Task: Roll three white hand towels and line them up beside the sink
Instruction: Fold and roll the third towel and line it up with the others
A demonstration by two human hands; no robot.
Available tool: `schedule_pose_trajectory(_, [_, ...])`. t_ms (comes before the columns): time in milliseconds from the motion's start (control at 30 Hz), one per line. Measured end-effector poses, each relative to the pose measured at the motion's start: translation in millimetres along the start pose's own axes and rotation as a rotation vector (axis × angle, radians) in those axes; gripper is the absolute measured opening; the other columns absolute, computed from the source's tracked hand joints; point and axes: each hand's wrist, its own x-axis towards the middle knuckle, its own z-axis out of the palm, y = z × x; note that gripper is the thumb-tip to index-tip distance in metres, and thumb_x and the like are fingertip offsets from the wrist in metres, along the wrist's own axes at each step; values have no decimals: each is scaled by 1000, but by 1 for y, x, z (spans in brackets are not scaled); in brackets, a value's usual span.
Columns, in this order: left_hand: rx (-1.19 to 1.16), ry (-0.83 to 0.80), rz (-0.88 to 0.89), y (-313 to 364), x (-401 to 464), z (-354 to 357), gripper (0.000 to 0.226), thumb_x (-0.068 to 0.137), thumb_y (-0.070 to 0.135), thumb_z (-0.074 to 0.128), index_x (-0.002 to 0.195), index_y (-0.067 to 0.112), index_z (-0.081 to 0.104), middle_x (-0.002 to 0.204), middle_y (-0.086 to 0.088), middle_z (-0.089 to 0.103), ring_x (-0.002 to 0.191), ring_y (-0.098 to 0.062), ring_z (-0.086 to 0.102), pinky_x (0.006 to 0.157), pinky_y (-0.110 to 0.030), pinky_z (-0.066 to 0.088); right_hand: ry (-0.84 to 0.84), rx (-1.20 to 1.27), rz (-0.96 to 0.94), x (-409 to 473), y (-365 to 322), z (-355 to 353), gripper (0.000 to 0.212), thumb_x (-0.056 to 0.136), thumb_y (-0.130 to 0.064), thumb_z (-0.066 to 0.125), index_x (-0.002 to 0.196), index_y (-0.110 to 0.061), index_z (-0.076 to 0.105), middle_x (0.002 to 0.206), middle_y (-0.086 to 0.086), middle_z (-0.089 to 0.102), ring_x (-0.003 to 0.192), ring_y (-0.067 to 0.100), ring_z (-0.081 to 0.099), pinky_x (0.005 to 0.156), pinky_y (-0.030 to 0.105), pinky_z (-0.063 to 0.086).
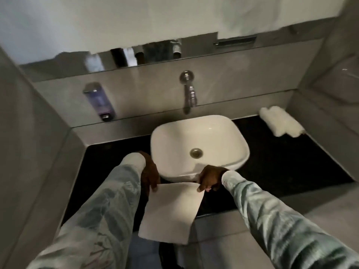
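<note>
flat towel held by two corners at the counter's front edge

the person's left hand [149, 176] pinches the upper left corner of a flat white hand towel [171, 210], and the right hand [210, 180] pinches its upper right corner, fingers curled over the edge. the towel hangs unrolled over the front edge of the black counter [281, 166], just in front of the white sink [229, 138]. both patterned sleeves [108, 210] reach in from below. two rolled white towels [279, 122] lie side by side, touching, at the far right corner of the counter, well apart from the hands. a chrome tap [189, 94] stands above the sink, and a soap dispenser [99, 100] is mounted on the wall to its left.
</note>
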Motion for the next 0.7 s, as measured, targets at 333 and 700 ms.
schedule_pose_trajectory(333, [240, 358, 461, 261, 9, 26, 33, 80, 9, 72, 113, 7, 67, 111, -14, 70, 101, -26, 68, 78, -32, 57, 486, 225, 220, -115, 219, -54, 24, 63, -14, 85, 86, -14, 78, 54, -15, 66, 50, -3, 59, 62, 21, 51])
schedule_pose_trajectory(700, [363, 885, 896, 436, 80, -31, 9, 74, 16, 67, 81, 19, 64, 96, -6, 65, 93, -24, 62, 80, -31, 51, 840, 272, 359, -111, 357, -144, 20, 72, -23, 77, 92, -22, 78, 100, 5, 75, 101, 22, 66, 92, 30, 52])
